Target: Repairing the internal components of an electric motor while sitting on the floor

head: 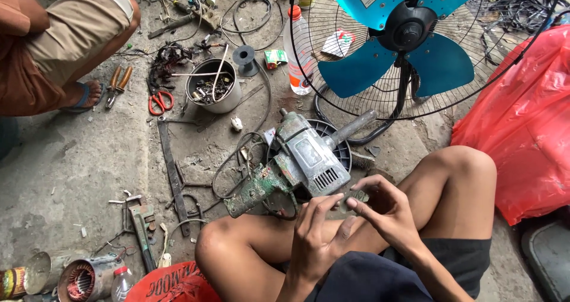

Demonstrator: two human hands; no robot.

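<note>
Both hands (350,219) on worn metal drill (297,165) (paint flaking), gritty concrete floor (77,159)

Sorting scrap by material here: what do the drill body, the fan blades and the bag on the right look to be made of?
Drill body at both hands: seemingly cast metal, grey-green paint worn, chipped and grimy. Fan blades: probably plastic, smooth, glossy turquoise, behind a thin dark wire guard, likely metal. Red bag: thin plastic film, crinkled and shiny.
</note>
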